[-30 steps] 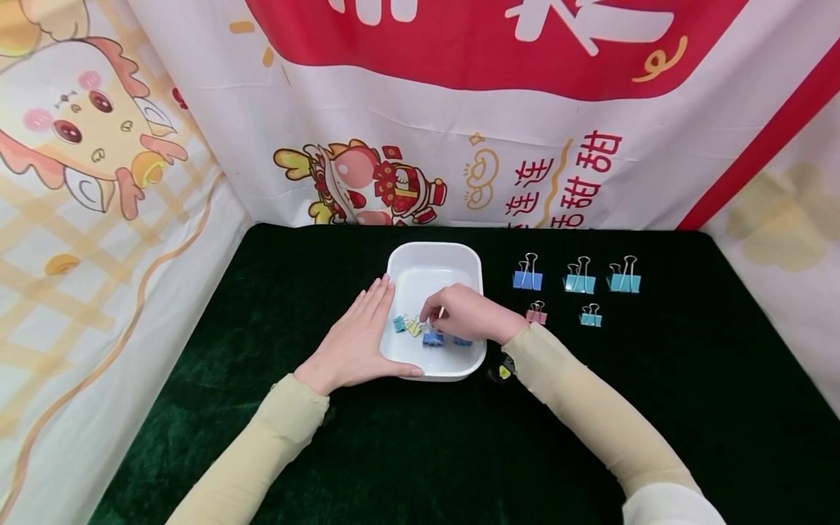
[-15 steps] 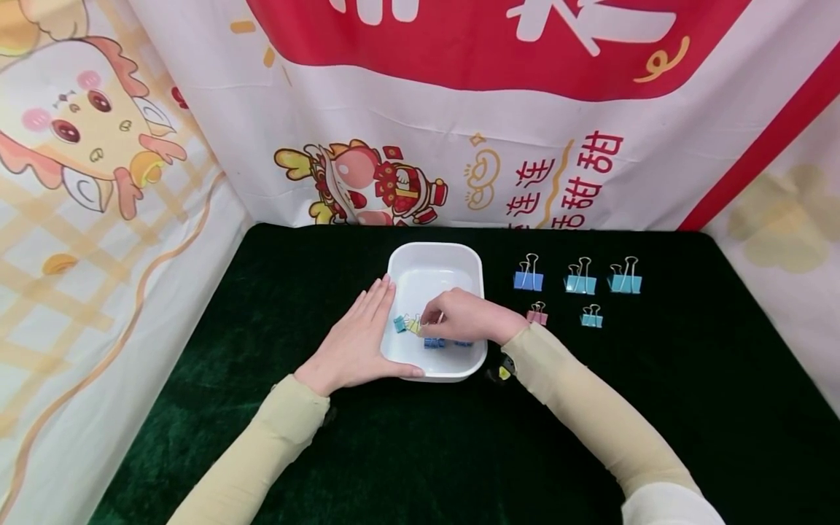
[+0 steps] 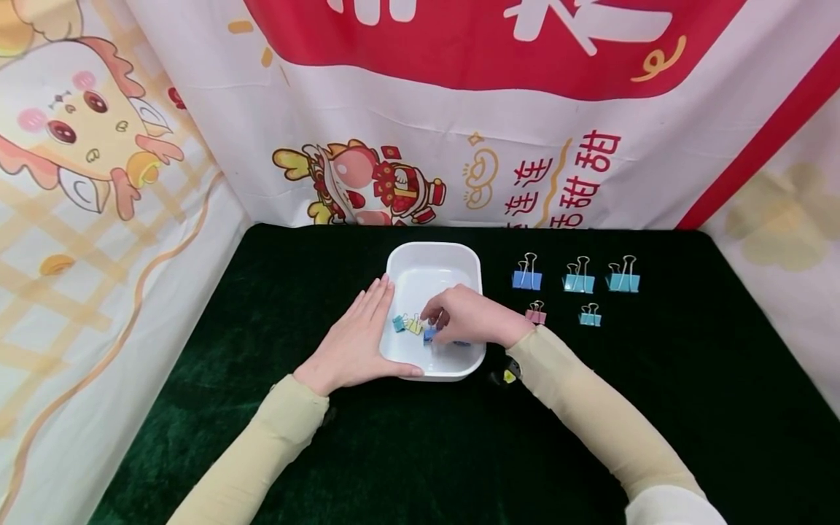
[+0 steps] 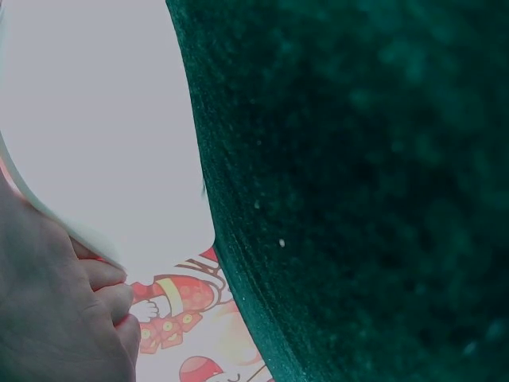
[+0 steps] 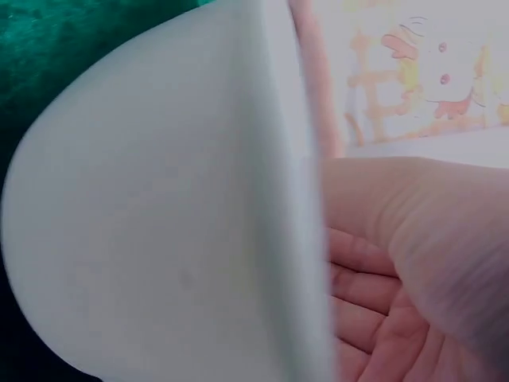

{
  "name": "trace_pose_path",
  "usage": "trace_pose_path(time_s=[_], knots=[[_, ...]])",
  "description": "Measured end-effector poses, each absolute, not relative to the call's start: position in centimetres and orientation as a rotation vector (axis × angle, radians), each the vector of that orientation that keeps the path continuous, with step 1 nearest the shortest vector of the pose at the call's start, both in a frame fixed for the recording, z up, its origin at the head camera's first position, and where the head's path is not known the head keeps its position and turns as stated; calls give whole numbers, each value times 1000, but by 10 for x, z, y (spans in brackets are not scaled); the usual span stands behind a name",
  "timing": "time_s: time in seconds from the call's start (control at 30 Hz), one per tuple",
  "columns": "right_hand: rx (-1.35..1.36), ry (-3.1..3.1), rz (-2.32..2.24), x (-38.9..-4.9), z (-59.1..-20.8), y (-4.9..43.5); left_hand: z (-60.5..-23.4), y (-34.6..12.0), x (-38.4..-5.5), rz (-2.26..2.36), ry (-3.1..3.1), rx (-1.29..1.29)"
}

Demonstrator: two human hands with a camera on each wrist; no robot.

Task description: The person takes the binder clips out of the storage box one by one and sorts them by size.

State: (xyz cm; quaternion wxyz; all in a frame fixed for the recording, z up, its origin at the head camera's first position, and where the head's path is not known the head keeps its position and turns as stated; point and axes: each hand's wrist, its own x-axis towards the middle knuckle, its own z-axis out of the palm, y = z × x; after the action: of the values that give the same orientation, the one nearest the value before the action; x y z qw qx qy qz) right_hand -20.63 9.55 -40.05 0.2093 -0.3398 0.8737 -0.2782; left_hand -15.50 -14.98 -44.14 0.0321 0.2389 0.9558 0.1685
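White plastic tray (image 3: 436, 281), rounded corners, standing on the dark green cloth of the table (image 3: 407, 452), both my hands at it. My left hand (image 3: 354, 346) is spread open, fingers straight along the left rim, thumb laid out across the near corner; it touches only the tray. My right hand (image 3: 469, 313) reaches over the right rim into the tray, fingers bent, thumb and fingertips pointing down at a blue binder clip (image 3: 429, 336) in the near half. The thumb covers part of that clip; whether I have a pinch on it I cannot tell.

Left of this clip, also inside: a yellow clip (image 3: 414, 326) close by, then a small teal clip (image 3: 399, 324) near the left wall. Another blue clip (image 3: 462, 343) sits under my right hand, mostly hidden by it.

On the table to the right of the tray, clips in two rows. Far row, left to right: a large blue clip (image 3: 527, 280), a large teal clip (image 3: 579, 284), a second large teal clip (image 3: 623, 282). Near row: a pink clip (image 3: 535, 317), partly behind my right wrist, and a smaller teal clip (image 3: 590, 319) well apart from it.

Cream sleeves (image 3: 289, 415) on both forearms. Beyond the table, a red-and-white printed hanging (image 3: 367, 91).

Right wrist view: tray wall blurred, fingertips hidden behind it.
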Motion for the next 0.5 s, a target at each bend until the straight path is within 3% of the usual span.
trace_pose_path(time_s=[0.5], knots=[[-801,2658,-1084,-209,-353,152,-441,-149,-155,530,2953,721]])
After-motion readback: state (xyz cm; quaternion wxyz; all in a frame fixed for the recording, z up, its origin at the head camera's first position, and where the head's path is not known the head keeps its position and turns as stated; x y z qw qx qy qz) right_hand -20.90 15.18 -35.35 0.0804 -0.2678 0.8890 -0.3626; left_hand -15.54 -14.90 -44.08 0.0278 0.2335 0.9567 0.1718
